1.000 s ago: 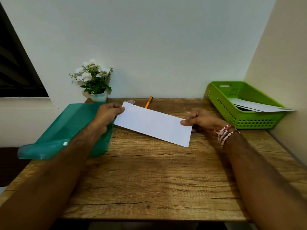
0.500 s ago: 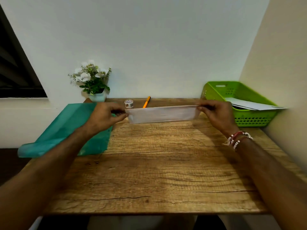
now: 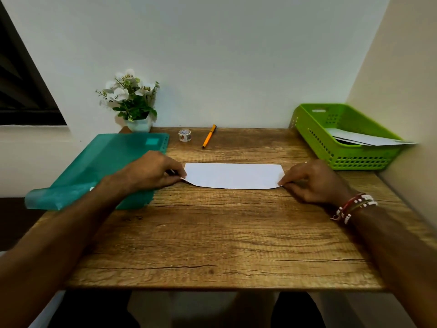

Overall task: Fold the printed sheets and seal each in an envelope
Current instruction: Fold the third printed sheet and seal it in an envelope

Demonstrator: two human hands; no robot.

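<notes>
Crosswise, white paper, near corners pinched by left hand, right hand

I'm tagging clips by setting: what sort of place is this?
Likely a small home or office desk nook: a wooden desk set into a wall corner, a green tray holding papers, and a teal document folder.

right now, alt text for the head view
The left hand and right hand pinch the near corners of a white paper on a wooden desk. A teal folder lies left, a green basket right, tape roll and orange pen behind.
</notes>
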